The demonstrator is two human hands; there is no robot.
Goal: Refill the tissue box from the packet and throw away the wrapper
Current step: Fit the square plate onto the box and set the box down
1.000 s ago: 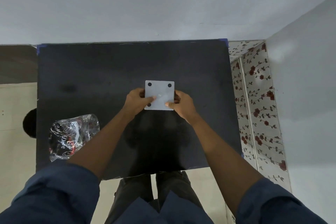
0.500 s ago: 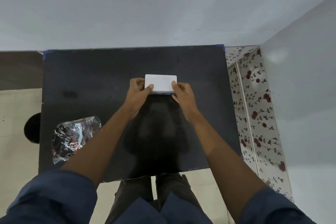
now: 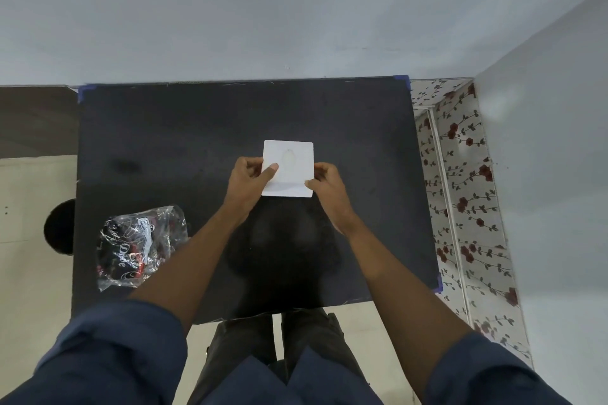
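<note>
A white square tissue box (image 3: 289,168) is in the middle of the black table (image 3: 164,148), its top face with an oval opening turned up toward me. My left hand (image 3: 248,178) grips its left side, thumb on the top face. Its right side is held by my right hand (image 3: 324,179). The crumpled clear wrapper (image 3: 139,246), printed in black, red and white, lies on the table near its front left edge, apart from both hands.
The table stands against a pale wall at the back. A flower-patterned surface (image 3: 460,194) runs along its right side. Left of the table, a dark round object (image 3: 59,227) sits on the pale floor. My legs show below the front edge.
The box has been turned over in both hands: its underside with four dark feet faced me, then a side, and now the top with the opening faces up.
</note>
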